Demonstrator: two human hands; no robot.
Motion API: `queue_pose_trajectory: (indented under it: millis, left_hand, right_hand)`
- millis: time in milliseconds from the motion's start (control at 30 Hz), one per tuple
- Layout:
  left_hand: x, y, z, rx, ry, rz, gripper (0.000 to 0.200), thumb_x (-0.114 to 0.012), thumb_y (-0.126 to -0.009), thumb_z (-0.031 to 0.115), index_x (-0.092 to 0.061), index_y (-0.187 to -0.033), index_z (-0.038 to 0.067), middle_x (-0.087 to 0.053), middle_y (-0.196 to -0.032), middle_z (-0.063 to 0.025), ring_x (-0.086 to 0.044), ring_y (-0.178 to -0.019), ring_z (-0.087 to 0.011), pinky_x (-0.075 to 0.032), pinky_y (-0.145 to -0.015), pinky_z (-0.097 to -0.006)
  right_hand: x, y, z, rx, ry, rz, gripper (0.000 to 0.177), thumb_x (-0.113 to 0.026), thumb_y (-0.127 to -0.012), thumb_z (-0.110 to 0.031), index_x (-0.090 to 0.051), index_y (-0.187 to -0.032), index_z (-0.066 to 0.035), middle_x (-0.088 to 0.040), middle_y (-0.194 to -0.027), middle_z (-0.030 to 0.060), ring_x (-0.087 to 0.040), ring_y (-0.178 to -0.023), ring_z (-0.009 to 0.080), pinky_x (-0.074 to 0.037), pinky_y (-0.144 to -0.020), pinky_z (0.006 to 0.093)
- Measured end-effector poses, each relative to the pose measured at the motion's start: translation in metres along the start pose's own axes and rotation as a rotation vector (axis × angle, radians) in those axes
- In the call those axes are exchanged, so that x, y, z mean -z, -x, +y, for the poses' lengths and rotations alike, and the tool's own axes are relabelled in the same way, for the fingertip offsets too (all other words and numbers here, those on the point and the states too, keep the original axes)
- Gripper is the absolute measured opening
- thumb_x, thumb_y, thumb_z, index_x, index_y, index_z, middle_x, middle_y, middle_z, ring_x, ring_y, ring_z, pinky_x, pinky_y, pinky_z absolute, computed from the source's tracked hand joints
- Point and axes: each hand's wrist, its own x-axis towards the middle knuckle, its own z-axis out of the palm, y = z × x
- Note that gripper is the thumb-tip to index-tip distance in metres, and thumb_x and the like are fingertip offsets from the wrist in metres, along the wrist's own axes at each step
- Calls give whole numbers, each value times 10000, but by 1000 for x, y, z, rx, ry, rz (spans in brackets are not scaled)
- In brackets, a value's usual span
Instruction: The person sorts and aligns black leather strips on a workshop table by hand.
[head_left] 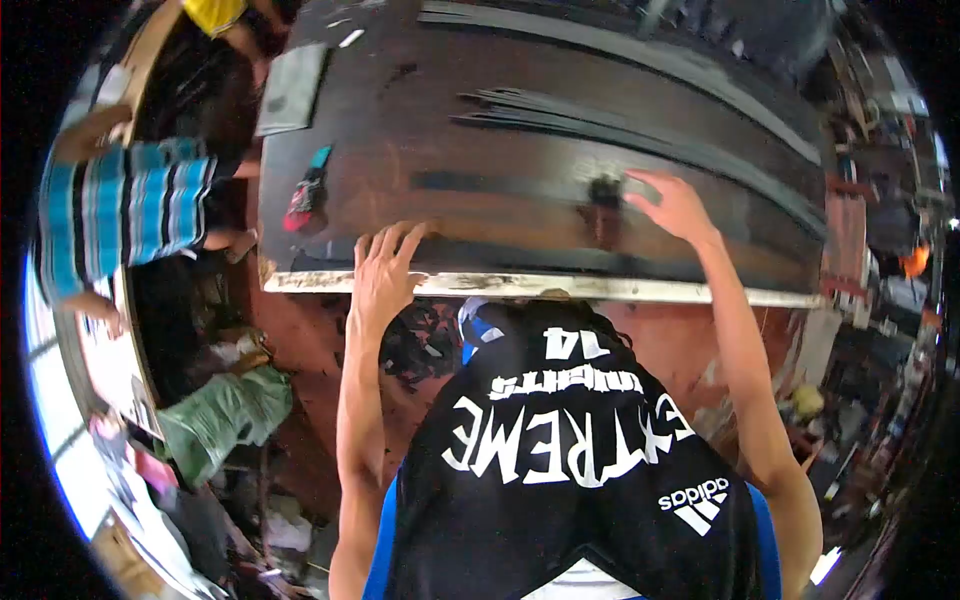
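Note:
My left hand [385,268] rests on the near edge of a dark table [370,115], its fingers stretched over the surface. Under and beside its fingertips runs a dark strip [330,252] along the pale edge. Farther right, my right hand [678,208] hovers over the tabletop with thumb and fingers apart. Just left of its fingertips is a small black object [605,192], smeared by motion, its kind not clear. To the left lies a slim thing with a red and black body and a teal tip [308,190].
Long grey strips [560,115] lie across the table's middle, with another long strip [600,45] behind. A folded grey sheet [293,90] sits at the back left corner. A person in a striped blue garment [125,205] is at left, near a green sack [225,415].

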Motion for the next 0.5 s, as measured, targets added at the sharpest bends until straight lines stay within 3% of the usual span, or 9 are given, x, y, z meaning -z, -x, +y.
queue_pose_trajectory:
  millis: [33,67,133,167,200,367,500]
  left_hand:
    - [-9,-1,-1,-9,-85,-53,768,-826,-660,101,-527,-1366,137,-557,-1293,-106,-517,-1222,-317,-360,-1061,-472]
    - [-20,-3,-7,-69,-131,-46,795,-823,-656,91,-510,-1383,149,-561,-1270,-112,-528,-1203,-325,-384,-1037,-483]
    - [-26,-6,-6,-76,-167,-106,787,-818,-661,89,-511,-1382,149,-564,-1254,-116,-533,-1191,-329,-395,-1024,-484]
    - [-28,-8,-5,-60,-204,-143,779,-812,-666,87,-512,-1381,150,-567,-1238,-120,-538,-1179,-334,-406,-1011,-486]
    - [-31,-9,-7,-124,-234,-94,667,-763,-685,65,-546,-1312,121,-583,-1146,-106,-573,-1084,-321,-440,-947,-469]
    - [-27,-16,-6,-127,-289,-155,584,-715,-689,29,-584,-1250,124,-590,-1114,-103,-592,-1050,-329,-487,-895,-443]
    - [-29,-20,-3,-45,-302,-263,531,-686,-675,11,-628,-1192,113,-603,-1134,-112,-599,-1058,-348,-513,-891,-461]
  right_hand:
    - [10,28,11,-112,-1,-117,580,-694,-866,-428,-595,-1314,-75,-555,-1391,156,-530,-1271,344,-411,-1079,456]
    - [13,55,21,-142,-16,-112,580,-694,-866,-428,-595,-1314,-75,-555,-1391,156,-530,-1271,344,-411,-1079,456]
    - [17,103,46,-206,101,-147,645,-791,-757,-390,-611,-1298,-88,-599,-1334,146,-529,-1267,354,-449,-1042,434]
    - [-4,127,78,-131,142,-94,701,-826,-701,-361,-601,-1312,-101,-593,-1336,138,-528,-1260,360,-452,-1036,444]
    - [-17,143,84,-162,191,-95,689,-818,-716,-342,-589,-1321,-105,-581,-1346,136,-525,-1260,358,-453,-1036,446]
    - [-63,171,116,-114,155,-12,610,-779,-759,-230,-569,-1315,-99,-582,-1297,121,-551,-1204,339,-475,-996,435]
    - [-70,172,129,-33,68,100,513,-748,-738,-122,-601,-1227,-74,-606,-1120,96,-592,-1060,314,-513,-877,427]
